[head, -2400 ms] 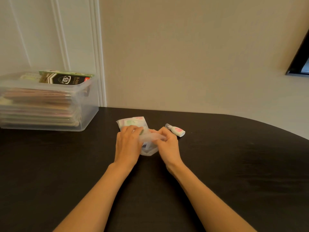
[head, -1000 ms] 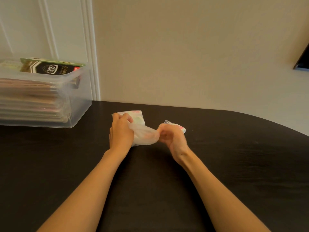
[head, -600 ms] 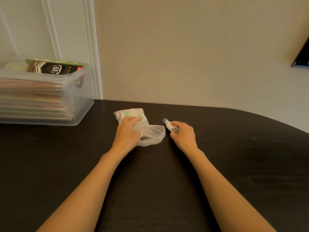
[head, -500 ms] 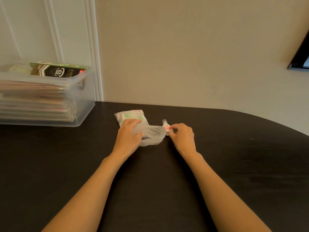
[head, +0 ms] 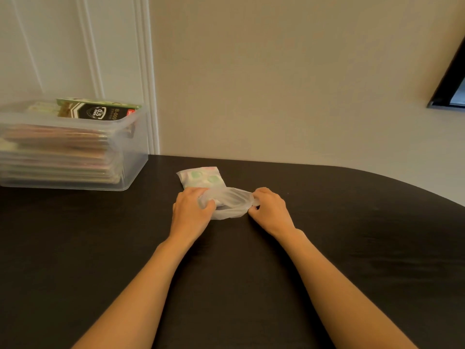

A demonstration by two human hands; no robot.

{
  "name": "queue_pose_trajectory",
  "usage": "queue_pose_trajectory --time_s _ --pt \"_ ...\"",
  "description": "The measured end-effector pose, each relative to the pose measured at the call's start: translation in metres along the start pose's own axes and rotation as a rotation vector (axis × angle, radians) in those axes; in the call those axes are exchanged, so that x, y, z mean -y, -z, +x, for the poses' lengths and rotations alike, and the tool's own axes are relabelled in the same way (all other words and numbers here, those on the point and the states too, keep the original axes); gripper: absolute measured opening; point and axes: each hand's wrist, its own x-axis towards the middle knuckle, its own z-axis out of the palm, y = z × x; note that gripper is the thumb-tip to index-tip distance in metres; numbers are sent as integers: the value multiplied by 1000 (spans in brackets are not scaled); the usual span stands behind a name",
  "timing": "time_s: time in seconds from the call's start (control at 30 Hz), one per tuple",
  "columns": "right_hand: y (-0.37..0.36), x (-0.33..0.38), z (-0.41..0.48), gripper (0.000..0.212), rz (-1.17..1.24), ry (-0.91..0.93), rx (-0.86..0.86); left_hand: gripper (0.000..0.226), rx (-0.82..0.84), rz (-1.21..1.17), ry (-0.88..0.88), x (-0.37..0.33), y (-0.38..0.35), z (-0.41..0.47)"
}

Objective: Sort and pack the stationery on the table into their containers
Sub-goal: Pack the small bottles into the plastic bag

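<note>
One translucent bag (head: 231,201), one clear storage bin (head: 133,147), one green-and-black pack (head: 100,112) and one dark table (head: 352,235).

Dark wood-grain table (head: 364,260), far-right edge rounded, back edge against the wall. Plain beige wall (head: 276,79) behind, fills most of upper view. White panelled surface (head: 63,46) far left, door or wall panel, unclear. Ridged vertical white moulding (head: 147,84) runs down to table's back edge. Black frame (head: 450,79) upper right, cut off by picture edge, pale grey inside; window or screen, cannot tell
</note>
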Motion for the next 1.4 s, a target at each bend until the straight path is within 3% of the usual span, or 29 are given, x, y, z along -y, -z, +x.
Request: queue_pose_trajectory --time_s 0.17,0.23,0.33,0.43,0.6,0.73,0.9,1.07,1.13,1.27,1.4 --pt "7 -7 -17 21 166 -32 -58 35 -28 0 -4 -2 0 -2" --pt "13 -1 -25 18 264 -21 -188 34 -42 -16 -10 -2 0 -3" --pt "30 22 -36 10 682 -60 -416 29 -72 -25 -3 -1 1 -4" --pt "41 48 -46 6 978 -34 -390 24 -91 -25 -13 -2 2 -4" --pt "45 72 -54 18 1144 66 -298 15 -63 -36 -24 -2 3 -5" --pt "25 68 -56 22 879 154 -105 13 -58 -121 12 0 5 -4" --pt "6 60 -50 27 429 279 -103 7 -41 -199 101 -5 7 0" --pt "1 66 -42 34 357 307 12 6 -62 -186 95 -4 7 2" --pt "-4 64 -38 40 207 339 64 5 -103 -183 76 -4 7 2" --pt "-12 62 -30 39 -47 508 -154 6 -159 -184 -37 -4 6 1" --pt "-17 66 -19 42 -177 470 -293 7 -192 -166 -125 -5 6 0"
